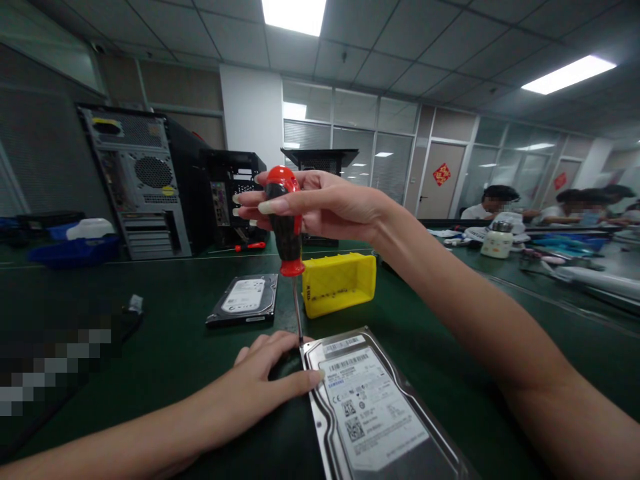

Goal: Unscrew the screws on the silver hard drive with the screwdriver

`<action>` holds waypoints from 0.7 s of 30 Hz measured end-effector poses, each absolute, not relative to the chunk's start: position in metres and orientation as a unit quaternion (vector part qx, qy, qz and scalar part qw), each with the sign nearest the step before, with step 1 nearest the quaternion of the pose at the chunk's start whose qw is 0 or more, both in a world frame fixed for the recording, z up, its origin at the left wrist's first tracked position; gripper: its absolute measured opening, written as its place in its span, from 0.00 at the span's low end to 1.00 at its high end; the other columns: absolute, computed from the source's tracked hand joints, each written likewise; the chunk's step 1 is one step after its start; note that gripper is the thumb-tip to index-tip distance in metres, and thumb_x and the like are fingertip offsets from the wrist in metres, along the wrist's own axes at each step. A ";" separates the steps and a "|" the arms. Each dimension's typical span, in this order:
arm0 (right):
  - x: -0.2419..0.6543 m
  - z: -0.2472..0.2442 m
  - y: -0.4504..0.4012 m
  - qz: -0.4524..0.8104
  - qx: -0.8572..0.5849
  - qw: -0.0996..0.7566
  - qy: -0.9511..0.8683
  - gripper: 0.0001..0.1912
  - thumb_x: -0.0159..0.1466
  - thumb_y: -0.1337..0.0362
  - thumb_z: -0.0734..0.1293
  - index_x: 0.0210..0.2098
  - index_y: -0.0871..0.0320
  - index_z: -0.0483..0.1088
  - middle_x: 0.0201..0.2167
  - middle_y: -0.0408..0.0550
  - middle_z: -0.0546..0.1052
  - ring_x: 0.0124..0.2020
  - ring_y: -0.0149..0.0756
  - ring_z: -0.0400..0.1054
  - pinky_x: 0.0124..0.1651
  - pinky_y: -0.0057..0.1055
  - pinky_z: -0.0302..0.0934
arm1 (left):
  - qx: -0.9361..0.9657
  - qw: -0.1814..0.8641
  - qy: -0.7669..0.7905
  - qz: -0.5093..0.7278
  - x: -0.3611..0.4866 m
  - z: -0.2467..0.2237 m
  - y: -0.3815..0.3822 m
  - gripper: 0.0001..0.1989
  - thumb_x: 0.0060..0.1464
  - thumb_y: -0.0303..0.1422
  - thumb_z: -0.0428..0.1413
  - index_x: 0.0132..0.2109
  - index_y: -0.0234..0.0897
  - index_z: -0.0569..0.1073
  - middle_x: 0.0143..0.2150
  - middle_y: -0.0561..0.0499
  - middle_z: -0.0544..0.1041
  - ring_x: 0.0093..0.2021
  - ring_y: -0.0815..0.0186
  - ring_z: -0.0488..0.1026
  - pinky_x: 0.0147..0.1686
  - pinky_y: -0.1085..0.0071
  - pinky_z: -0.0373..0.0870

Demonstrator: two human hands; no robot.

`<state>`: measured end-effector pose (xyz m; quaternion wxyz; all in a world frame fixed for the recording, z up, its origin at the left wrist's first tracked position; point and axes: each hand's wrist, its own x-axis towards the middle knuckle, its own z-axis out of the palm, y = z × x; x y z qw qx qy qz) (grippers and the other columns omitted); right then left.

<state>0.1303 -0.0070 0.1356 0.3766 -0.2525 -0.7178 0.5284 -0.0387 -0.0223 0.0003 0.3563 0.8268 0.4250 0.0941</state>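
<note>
A silver hard drive (370, 407) with a white label lies flat on the green table in front of me. My left hand (265, 373) grips its left edge near the far corner, thumb on top and fingers along the side. Above that corner my right hand (310, 200) holds a red and black screwdriver (286, 227) by its handle, nearly upright. Its shaft points down and the tip meets the drive's far left corner. Whether a screw sits under the tip is too small to tell.
Behind are a second hard drive (245, 298) and a yellow bin (340, 283) with small dark pieces inside. A red-handled screwdriver (250, 247) lies near open computer cases (145, 180). A blue tray (75, 252) stands left, a pale bottle (497, 240) right. Several people sit far right.
</note>
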 end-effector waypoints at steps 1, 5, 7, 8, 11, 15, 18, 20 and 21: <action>0.131 0.136 -0.006 0.535 -0.231 0.363 -0.727 0.15 0.59 0.71 0.64 0.46 0.60 0.64 0.49 0.46 0.70 0.49 0.27 0.68 0.61 0.32 0.60 | 0.827 0.354 0.426 0.094 -0.039 0.000 -0.022 0.32 0.50 0.57 0.52 0.57 0.46 0.68 0.60 0.49 0.67 0.63 0.46 0.55 0.62 0.50 0.49; 0.138 0.135 0.001 0.550 -0.194 0.338 -0.739 0.17 0.58 0.68 0.66 0.47 0.61 0.62 0.48 0.48 0.71 0.48 0.30 0.69 0.56 0.32 0.64 | 0.828 0.356 0.424 0.088 -0.039 0.000 -0.019 0.32 0.50 0.58 0.51 0.58 0.49 0.67 0.60 0.50 0.66 0.64 0.46 0.53 0.62 0.49 0.47; 0.141 0.134 0.005 0.569 -0.179 0.334 -0.730 0.17 0.57 0.70 0.66 0.46 0.61 0.61 0.46 0.47 0.71 0.47 0.30 0.69 0.53 0.29 0.65 | 0.828 0.360 0.421 0.086 -0.038 0.000 -0.019 0.32 0.50 0.58 0.51 0.58 0.49 0.67 0.60 0.51 0.66 0.64 0.46 0.53 0.62 0.50 0.48; 0.143 0.134 0.007 0.581 -0.172 0.333 -0.722 0.17 0.57 0.71 0.65 0.46 0.62 0.61 0.45 0.47 0.72 0.46 0.29 0.70 0.53 0.28 0.65 | 0.827 0.361 0.421 0.086 -0.038 0.000 -0.018 0.32 0.50 0.58 0.51 0.57 0.48 0.67 0.60 0.51 0.67 0.63 0.46 0.54 0.62 0.50 0.48; 0.145 0.133 0.011 0.608 -0.151 0.340 -0.702 0.17 0.57 0.73 0.64 0.45 0.62 0.61 0.42 0.45 0.73 0.44 0.28 0.70 0.52 0.29 0.65 | 0.828 0.361 0.421 0.082 -0.038 0.000 -0.018 0.32 0.50 0.57 0.52 0.58 0.46 0.67 0.60 0.50 0.66 0.63 0.47 0.55 0.62 0.51 0.49; 0.145 0.129 0.017 0.616 -0.105 0.343 -0.701 0.20 0.53 0.74 0.66 0.45 0.61 0.61 0.38 0.42 0.72 0.39 0.26 0.69 0.50 0.29 0.65 | 0.830 0.360 0.418 0.080 -0.038 -0.002 -0.018 0.33 0.50 0.56 0.51 0.59 0.46 0.66 0.61 0.49 0.65 0.64 0.46 0.52 0.63 0.50 0.46; 0.144 0.126 0.022 0.616 -0.077 0.347 -0.703 0.21 0.51 0.73 0.67 0.44 0.60 0.60 0.34 0.40 0.70 0.36 0.24 0.68 0.47 0.27 0.65 | 0.830 0.358 0.419 0.082 -0.038 -0.002 -0.018 0.34 0.49 0.57 0.51 0.58 0.45 0.67 0.61 0.49 0.65 0.63 0.45 0.53 0.62 0.49 0.47; 0.144 0.125 0.024 0.619 -0.066 0.350 -0.700 0.20 0.50 0.73 0.67 0.42 0.60 0.60 0.34 0.40 0.69 0.36 0.24 0.68 0.46 0.27 0.65 | 0.830 0.359 0.419 0.086 -0.038 -0.002 -0.018 0.33 0.49 0.57 0.51 0.58 0.45 0.67 0.60 0.49 0.66 0.63 0.46 0.54 0.62 0.50 0.48; 0.144 0.124 0.025 0.624 -0.062 0.347 -0.697 0.20 0.50 0.73 0.67 0.42 0.60 0.60 0.33 0.40 0.69 0.36 0.24 0.68 0.46 0.27 0.65 | 0.829 0.361 0.418 0.085 -0.038 -0.002 -0.018 0.33 0.49 0.57 0.51 0.58 0.45 0.67 0.60 0.49 0.66 0.63 0.46 0.54 0.62 0.49 0.48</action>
